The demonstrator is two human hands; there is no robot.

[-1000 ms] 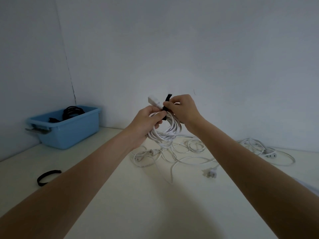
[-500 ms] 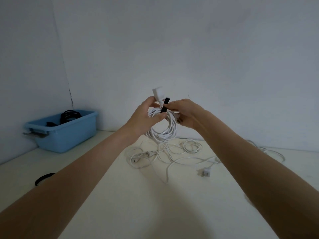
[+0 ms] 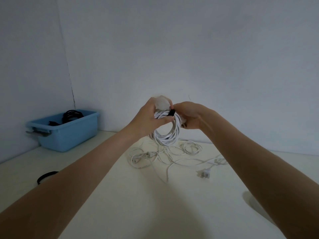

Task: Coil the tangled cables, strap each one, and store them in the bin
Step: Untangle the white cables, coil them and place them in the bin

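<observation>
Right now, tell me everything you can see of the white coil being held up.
The white coil is a thin, plastic-looking cable wound into many round loops, held upright in the air above the table. A black strap crosses its top. The left hand grips the top left, the right hand the top right. A blurred white plug sticks up above. Its bottom hangs over the loose cables.
</observation>
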